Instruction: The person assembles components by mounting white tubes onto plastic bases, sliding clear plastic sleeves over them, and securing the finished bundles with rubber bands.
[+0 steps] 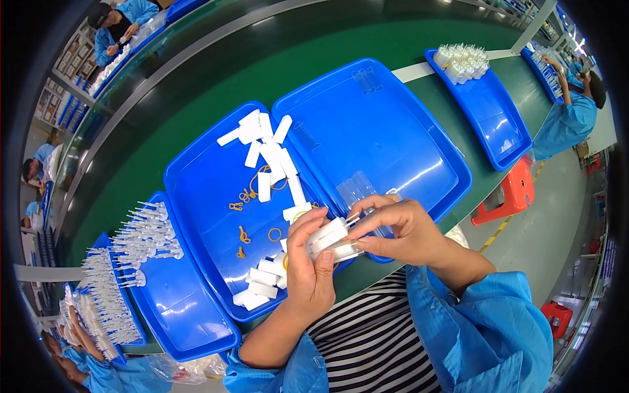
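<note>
In my left hand (308,275) is a small bundle of white rectangular blocks (327,237), the fingers wrapped round it. My right hand (409,232) pinches the bundle's right end between thumb and fingers; something thin and clear shows there, too small to make out. Both hands are over the near edges of two blue trays. The left blue tray (196,177) bears loose white blocks (262,278), several orange rubber bands (274,234) and knotted band clumps. Clear plastic pieces (357,188) lie in the right blue tray (393,124), partly hidden by my right hand.
To the left, another blue tray (190,321) carries white thin-stemmed parts (151,229). A narrow blue tray (501,131) at the right holds clear-and-white parts (464,62). Co-workers sit along the green table (223,72). A red stool (511,193) stands on the floor.
</note>
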Demonstrator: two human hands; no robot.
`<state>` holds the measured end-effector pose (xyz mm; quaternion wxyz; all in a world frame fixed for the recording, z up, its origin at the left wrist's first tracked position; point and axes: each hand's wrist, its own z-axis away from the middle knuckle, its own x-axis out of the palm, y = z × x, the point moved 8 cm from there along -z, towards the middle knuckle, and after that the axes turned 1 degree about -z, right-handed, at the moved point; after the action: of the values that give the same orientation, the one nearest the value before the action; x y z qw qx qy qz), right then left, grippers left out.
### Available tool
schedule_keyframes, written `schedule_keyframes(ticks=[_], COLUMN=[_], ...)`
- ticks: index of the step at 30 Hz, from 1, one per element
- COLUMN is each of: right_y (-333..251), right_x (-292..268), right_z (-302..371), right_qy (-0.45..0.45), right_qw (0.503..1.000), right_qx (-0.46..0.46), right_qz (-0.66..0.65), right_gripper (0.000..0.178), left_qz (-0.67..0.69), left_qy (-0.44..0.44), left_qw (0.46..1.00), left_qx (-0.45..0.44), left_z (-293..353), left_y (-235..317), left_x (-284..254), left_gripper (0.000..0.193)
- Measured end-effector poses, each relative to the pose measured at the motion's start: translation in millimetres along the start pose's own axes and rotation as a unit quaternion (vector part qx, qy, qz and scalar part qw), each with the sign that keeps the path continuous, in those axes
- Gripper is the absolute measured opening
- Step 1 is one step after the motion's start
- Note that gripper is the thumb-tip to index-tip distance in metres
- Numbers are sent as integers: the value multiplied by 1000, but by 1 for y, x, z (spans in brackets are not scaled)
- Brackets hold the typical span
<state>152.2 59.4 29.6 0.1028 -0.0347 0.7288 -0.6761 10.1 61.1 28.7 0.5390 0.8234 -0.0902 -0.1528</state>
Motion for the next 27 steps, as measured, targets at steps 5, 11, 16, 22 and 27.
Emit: schedule_keyframes(ticks=[5, 11, 16, 22, 27], right_y=[-6, 1, -4, -16, -24], right_x=[-5, -6, -3, 1, 1], right_z=[3, 6, 6, 7, 8], right_qy=[-20, 9, 22, 43, 51], right_qw=[992, 992, 990, 974, 961], right_qx=[-31, -30, -55, -120, -150], right_qz=[118, 124, 128, 185, 226], right_gripper=[14, 14, 14, 14, 19], left_qz=[-67, -76, -39, -44, -13], left_qy=[-35, -32, -33, -46, -37], left_qw=[997, 996, 998, 997, 997], left_qx=[23, 44, 20, -51, -60], left_z=[3, 3, 1, -2, -3], left_y=[2, 3, 0, -9, -5], left_x=[8, 10, 8, 5, 2], left_gripper=[33, 33, 35, 30, 28])
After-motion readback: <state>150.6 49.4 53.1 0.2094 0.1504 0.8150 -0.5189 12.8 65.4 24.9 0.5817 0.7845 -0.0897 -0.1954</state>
